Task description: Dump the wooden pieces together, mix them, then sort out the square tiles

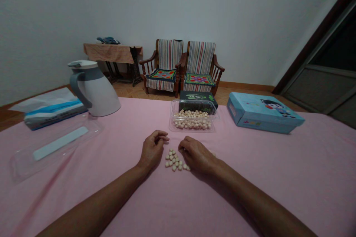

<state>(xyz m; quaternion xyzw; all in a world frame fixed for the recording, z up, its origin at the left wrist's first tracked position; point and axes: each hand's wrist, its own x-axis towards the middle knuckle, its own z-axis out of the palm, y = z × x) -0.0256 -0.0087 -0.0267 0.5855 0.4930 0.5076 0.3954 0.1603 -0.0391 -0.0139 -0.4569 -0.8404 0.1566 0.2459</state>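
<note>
Many pale pieces [192, 123] in clear tub [191, 130], centre of frame; small pile [174, 160] just below, between hands; left hand [153, 148] loosely curled, apparently bare; right hand [197, 153] bent, cannot tell if holding; blue box [264, 113], right, closed

My left hand [151, 150] and my right hand [198, 153] are both bare, with rounded knuckles and slender fingers [161, 133]; the nails are too small to make out. Just behind the hands, my left forearm [107, 194] and right forearm [250, 189] are bare too, narrow beside the wrist and thickening further back from each hand.
</note>
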